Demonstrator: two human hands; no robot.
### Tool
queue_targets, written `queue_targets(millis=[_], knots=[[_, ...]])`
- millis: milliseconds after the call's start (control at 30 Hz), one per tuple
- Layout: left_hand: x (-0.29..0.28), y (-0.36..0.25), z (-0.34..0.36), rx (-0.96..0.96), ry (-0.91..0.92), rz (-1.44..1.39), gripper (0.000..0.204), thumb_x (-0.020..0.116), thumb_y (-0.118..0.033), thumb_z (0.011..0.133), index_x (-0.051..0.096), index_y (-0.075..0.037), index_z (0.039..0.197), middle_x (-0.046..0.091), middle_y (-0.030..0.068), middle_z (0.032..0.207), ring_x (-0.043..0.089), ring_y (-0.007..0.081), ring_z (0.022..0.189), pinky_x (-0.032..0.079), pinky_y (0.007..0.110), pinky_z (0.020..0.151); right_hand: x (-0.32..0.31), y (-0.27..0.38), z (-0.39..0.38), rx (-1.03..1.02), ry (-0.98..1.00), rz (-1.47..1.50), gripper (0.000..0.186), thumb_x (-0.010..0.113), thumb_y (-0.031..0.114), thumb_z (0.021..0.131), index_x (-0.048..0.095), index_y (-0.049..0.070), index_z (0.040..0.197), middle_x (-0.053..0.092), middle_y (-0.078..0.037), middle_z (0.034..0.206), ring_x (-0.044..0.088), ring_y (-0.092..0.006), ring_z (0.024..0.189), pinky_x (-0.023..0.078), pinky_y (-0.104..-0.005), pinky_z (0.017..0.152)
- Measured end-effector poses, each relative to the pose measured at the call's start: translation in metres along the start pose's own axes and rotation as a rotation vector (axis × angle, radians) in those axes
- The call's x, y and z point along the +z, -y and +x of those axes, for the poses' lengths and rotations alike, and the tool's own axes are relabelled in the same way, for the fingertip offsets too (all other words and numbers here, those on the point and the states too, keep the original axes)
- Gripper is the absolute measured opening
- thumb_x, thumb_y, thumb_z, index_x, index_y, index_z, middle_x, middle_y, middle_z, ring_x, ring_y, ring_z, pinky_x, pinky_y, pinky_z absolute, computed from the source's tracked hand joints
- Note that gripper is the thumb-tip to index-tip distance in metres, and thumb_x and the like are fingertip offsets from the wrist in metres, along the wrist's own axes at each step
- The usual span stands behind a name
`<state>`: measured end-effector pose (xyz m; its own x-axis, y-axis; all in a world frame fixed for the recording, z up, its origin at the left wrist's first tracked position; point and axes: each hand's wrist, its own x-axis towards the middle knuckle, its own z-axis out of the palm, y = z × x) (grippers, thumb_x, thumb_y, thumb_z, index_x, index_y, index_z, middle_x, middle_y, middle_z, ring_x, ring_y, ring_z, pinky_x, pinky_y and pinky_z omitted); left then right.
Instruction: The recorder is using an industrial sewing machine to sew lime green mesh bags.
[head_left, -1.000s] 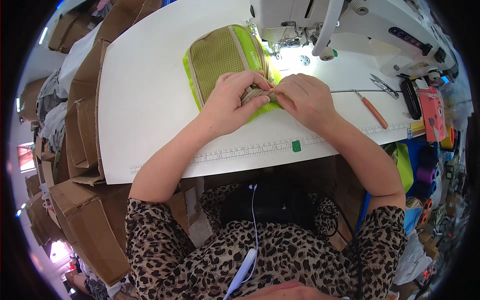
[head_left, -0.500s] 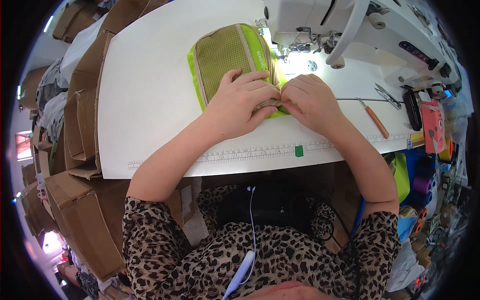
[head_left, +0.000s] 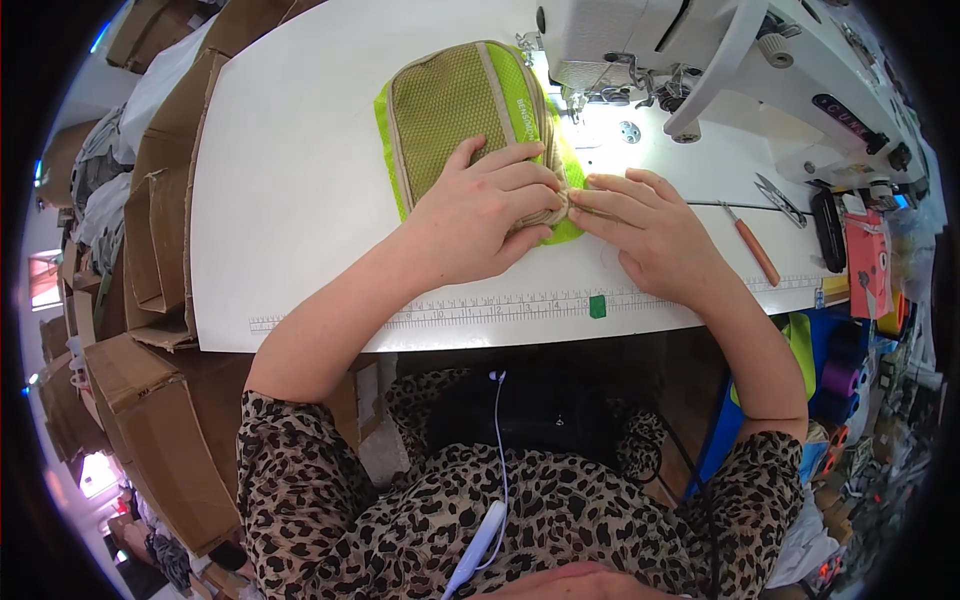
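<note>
A green and khaki mesh pouch [head_left: 440,115] with beige piping lies on the white sewing table, just left of the sewing machine's needle area. My left hand [head_left: 485,212] rests over its near right corner, with the fingers bent around the edge and the thumb below. At that same corner, the fingertips of my right hand [head_left: 655,235] touch the bright green border. Its fingers are stretched out and its thumb stands apart, with nothing gripped. The corner between both hands is partly hidden by my left fingers.
The white sewing machine [head_left: 660,50] stands at the back right, its lamp lit. An orange-handled tool [head_left: 757,252], thread snips [head_left: 780,200] and a black case [head_left: 827,230] lie at the right. A printed ruler strip [head_left: 470,311] runs along the front edge. Cardboard boxes [head_left: 165,450] crowd the left.
My right hand has loosened its pinch at the pouch's corner and shifted slightly right, its fingers now straightened. My left hand keeps its hold on the pouch.
</note>
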<state>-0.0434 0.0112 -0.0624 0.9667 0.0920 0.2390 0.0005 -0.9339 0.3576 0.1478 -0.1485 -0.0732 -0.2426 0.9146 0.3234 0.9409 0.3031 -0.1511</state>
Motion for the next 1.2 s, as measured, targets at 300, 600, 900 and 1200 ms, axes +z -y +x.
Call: queue_targets(millis=[300,600,900,1200], knots=[[0.002,-0.003,0.002,0.02,-0.007,0.015,0.023,0.068,-0.012,0.08,0.065,-0.012,0.103,0.061,0.0027,0.115,0.048,0.0276,0.128,0.032,0.053,0.106,0.001,-0.011,-0.005,0.131,-0.037,0.311,0.041,0.057,-0.001,0.075,0.066,0.012,0.113,0.062,-0.002,0.121,0.056,-0.0186,0.116,0.038,-0.04,0.104],[0.005,-0.006,0.005,0.006,-0.024,0.035,0.024,0.068,-0.014,0.081,0.065,-0.012,0.104,0.06,0.0041,0.117,0.049,0.0284,0.127,0.033,0.053,0.106,0.002,-0.003,-0.002,0.085,0.023,0.156,0.041,0.062,0.004,0.075,0.065,0.014,0.115,0.058,0.0,0.121,0.05,-0.0179,0.12,0.035,-0.0387,0.105],[0.007,-0.005,0.003,0.011,-0.045,0.102,0.031,0.066,-0.014,0.081,0.062,-0.012,0.111,0.057,0.0071,0.125,0.049,0.0285,0.127,0.035,0.054,0.105,0.004,0.004,0.0,0.096,-0.027,0.121,0.035,0.059,0.003,0.077,0.064,0.011,0.111,0.057,-0.002,0.122,0.05,-0.0195,0.119,0.035,-0.0413,0.105],[0.007,-0.001,0.003,0.02,-0.008,0.135,0.035,0.064,-0.015,0.081,0.059,-0.008,0.115,0.056,0.0073,0.122,0.047,0.0277,0.127,0.037,0.057,0.104,-0.001,0.007,0.009,0.051,0.028,0.084,0.044,0.057,-0.002,0.068,0.061,0.007,0.111,0.057,-0.006,0.125,0.051,-0.0246,0.119,0.036,-0.0423,0.104]])
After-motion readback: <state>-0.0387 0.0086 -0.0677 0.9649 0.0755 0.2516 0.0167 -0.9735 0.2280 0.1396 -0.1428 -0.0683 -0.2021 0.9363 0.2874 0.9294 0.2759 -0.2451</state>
